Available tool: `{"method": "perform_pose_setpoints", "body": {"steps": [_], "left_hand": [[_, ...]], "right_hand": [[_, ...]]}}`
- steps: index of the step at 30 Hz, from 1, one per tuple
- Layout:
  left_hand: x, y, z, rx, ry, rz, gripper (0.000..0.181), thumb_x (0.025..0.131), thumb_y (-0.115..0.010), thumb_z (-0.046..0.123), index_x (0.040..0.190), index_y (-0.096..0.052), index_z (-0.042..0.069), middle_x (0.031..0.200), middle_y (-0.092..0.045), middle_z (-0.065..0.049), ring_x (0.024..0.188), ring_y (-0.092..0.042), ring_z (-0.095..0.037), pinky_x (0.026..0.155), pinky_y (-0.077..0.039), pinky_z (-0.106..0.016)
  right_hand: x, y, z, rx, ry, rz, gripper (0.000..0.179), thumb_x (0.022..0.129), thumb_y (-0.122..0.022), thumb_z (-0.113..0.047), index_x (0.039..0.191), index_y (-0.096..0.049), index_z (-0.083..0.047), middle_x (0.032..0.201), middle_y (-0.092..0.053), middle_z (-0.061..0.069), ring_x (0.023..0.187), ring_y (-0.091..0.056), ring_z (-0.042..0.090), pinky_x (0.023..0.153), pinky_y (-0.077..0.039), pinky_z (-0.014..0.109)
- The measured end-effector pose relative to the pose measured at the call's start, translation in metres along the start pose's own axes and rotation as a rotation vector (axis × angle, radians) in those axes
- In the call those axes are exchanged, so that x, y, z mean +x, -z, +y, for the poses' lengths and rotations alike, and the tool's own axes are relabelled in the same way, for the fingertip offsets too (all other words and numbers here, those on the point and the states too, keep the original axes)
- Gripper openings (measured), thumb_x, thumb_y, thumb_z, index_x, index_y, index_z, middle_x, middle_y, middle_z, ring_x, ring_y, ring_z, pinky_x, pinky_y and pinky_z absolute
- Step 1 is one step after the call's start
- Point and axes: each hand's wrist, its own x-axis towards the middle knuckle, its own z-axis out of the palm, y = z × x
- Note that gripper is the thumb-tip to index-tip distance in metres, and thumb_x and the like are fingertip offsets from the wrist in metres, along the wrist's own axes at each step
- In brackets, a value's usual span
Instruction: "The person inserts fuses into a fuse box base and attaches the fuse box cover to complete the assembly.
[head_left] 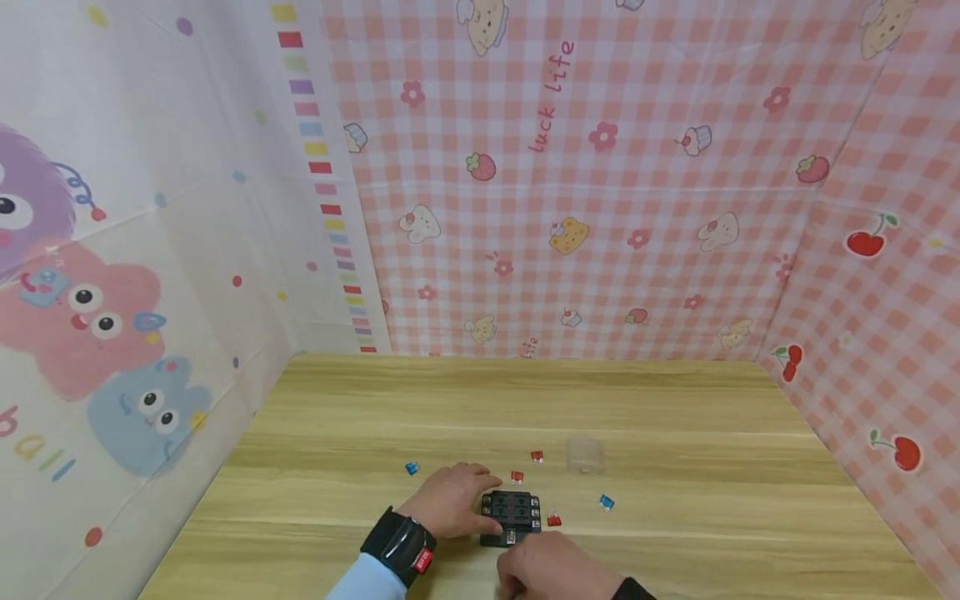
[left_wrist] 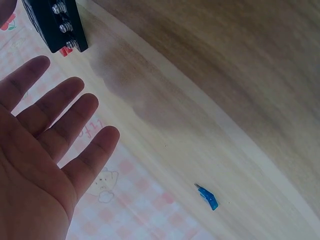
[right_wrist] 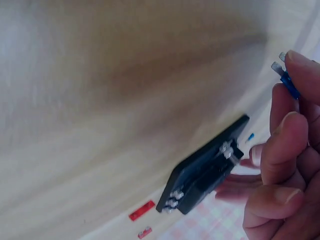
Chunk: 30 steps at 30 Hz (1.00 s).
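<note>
Right hand (head_left: pixel 558 565) pinches blue plastic blade fuse (right_wrist: pixel 290 86), metal prongs (right_wrist: pixel 276 68) exposed. Black rectangular plastic fuse block (head_left: pixel 512 507) on desk (head_left: pixel 337 400), just ahead-left of that hand. Left hand (head_left: pixel 450 502) nearer: fingers spread, thumb at block edge.

Pink checked cloth (head_left: pixel 517 200) behind table (head_left: pixel 337 408)

Both hands are bare of gloves. Just behind the left hand (head_left: pixel 453 500), a wide black strap (head_left: pixel 384 533) circles the wrist, carrying a glossy black, rounded casing (head_left: pixel 405 548). A small red tag (head_left: pixel 423 561) with pale lettering, too small to read, sits at the casing's edge. Farther up the arm from that hand comes a light blue sleeve (head_left: pixel 367 581). Behind the right hand (head_left: pixel 558 567) shows a black band (head_left: pixel 633 590), partly cut off. The right hand's visible nails are short.
</note>
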Motion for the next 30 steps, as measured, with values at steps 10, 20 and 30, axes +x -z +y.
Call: {"method": "perform_pose_setpoints", "body": {"steps": [10,20,30], "left_hand": [[0.001,0.001,0.001,-0.002,-0.001,0.004,0.066,0.078,-0.078,0.055,0.132,-0.064,0.020,0.132,-0.060,-0.004,0.121,-0.056,-0.023,0.099,-0.045,-0.044],[0.001,-0.001,0.003,0.013,-0.022,0.027,0.067,0.077,-0.080,0.054,0.131,-0.065,0.017,0.130,-0.061,-0.003,0.119,-0.057,-0.022,0.097,-0.046,-0.042],[-0.001,-0.002,0.005,0.032,-0.037,0.048,0.065,0.076,-0.081,0.052,0.127,-0.067,0.014,0.125,-0.064,-0.003,0.115,-0.059,-0.020,0.094,-0.048,-0.040]], "right_hand": [[-0.004,0.017,0.005,-0.113,-0.026,0.139,0.006,0.082,-0.077,-0.016,0.086,-0.076,-0.020,0.075,-0.061,-0.020,0.068,-0.051,-0.002,0.069,-0.045,0.024],[-0.009,0.040,0.021,-0.207,-0.027,0.373,0.008,0.081,-0.081,-0.019,0.088,-0.076,-0.018,0.083,-0.067,-0.011,0.072,-0.056,0.003,0.066,-0.048,0.028],[-0.004,0.053,0.033,-0.169,-0.074,0.474,0.007,0.084,-0.078,-0.012,0.090,-0.075,-0.012,0.081,-0.066,-0.008,0.070,-0.057,0.003,0.063,-0.049,0.027]]}}
